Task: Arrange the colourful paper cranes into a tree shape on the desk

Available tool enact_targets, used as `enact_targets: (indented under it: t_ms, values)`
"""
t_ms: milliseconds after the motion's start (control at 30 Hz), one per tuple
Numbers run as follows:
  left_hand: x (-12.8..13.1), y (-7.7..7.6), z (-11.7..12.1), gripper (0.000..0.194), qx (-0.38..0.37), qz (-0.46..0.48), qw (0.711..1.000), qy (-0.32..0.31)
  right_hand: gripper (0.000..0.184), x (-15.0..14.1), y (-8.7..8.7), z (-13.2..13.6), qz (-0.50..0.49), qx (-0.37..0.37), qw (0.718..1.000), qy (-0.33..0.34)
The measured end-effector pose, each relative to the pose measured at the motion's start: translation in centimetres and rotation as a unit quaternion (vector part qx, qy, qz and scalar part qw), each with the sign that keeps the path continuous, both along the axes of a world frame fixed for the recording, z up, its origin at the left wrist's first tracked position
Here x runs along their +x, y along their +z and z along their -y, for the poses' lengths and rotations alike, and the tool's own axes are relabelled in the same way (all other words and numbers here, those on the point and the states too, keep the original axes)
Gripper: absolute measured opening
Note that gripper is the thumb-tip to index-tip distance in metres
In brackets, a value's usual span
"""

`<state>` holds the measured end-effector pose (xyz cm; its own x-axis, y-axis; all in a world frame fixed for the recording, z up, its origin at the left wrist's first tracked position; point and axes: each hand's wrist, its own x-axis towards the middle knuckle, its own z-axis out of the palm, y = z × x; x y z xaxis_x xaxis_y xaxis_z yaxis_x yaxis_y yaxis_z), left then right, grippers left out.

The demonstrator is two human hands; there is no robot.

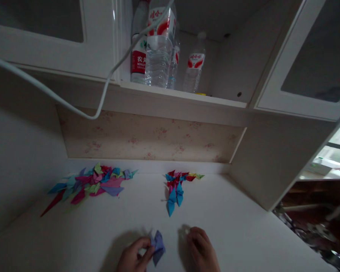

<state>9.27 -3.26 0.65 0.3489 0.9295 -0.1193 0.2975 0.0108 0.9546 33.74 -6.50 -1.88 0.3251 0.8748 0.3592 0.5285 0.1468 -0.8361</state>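
Observation:
My left hand (pixel 137 254) pinches a purple folded-paper crane (pixel 158 247) between thumb and fingers, just above the white desktop. To its right, apart from the crane, my right hand (pixel 201 247) is closed with its fingertips pressed together. A faint pale spot shows at those fingertips, too small to name. Beyond the hands lies a small group of folded cranes in blue, red and yellow, the nearest a blue paper crane (pixel 172 201). A larger heap of coloured paper cranes (pixel 98 181) lies at the far left of the desk.
The white desktop (pixel 229 226) runs back to a flower-patterned panel (pixel 158 136). Above it hangs a cabinet shelf (pixel 184 95) with several plastic bottles, including a large water bottle (pixel 160 49). A white cable (pixel 99 109) droops across the upper left. A side panel (pixel 274 162) stands at right.

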Motion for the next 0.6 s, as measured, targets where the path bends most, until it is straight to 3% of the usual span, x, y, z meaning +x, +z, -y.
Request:
enact_targets:
  t_ms: [133, 233, 400, 600]
  values:
    - [5.1, 2.6, -1.6, 0.030, 0.193, -0.092, 0.976, -0.031, 0.035, -0.9, 0.6, 1.1, 0.019, 0.006, 1.000, 0.013]
    - [8.7, 3.9, -3.3, 0.024, 0.264, -0.182, 0.947, -0.029, 0.038, -0.9, 0.8, 0.4, 0.025, -0.001, 0.999, 0.022]
    - [12.1, 4.2, -5.3, 0.030, 0.299, -0.322, 0.898, -0.030, 0.032, 0.4, -0.9, -0.2, 0.041, 0.045, 0.996, 0.063]
    - [13.2, 3.9, -6.9, 0.029, 0.285, -0.324, 0.901, -0.039, 0.023, 0.3, -1.2, -0.1, 0.042, 0.031, 0.996, 0.074]
